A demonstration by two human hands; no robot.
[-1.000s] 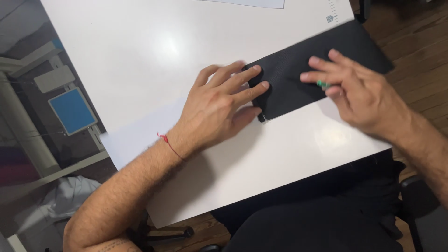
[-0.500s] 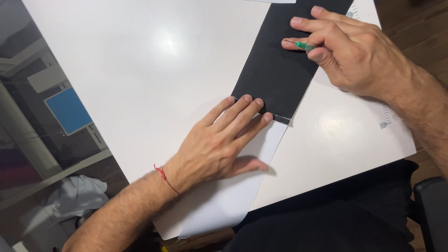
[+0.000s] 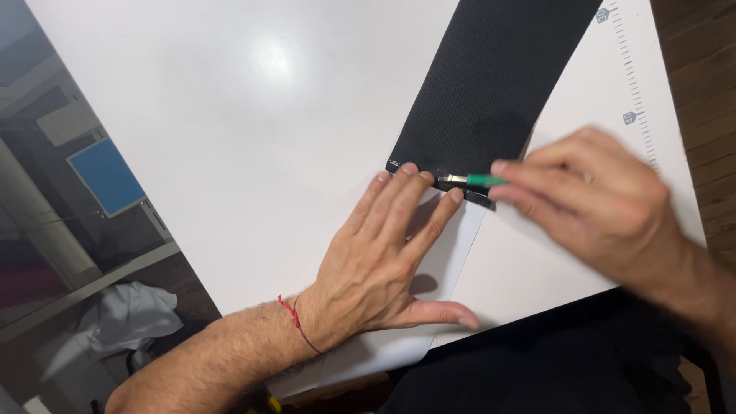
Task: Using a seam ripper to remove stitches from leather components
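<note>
A black sheet [image 3: 491, 84] lies across the white table [image 3: 230, 115], its near edge under a green-handled knife [image 3: 469, 181] pinched in the right hand [image 3: 598, 199]. The left hand [image 3: 383, 253], fingers together and flat, pins white paper [image 3: 452, 268], likely steadying the cut.

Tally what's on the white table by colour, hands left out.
Black: 1, the black sheet
White: 1, the white paper strip under the left hand
Green: 1, the green-handled tool in the right hand
Total: 3
</note>
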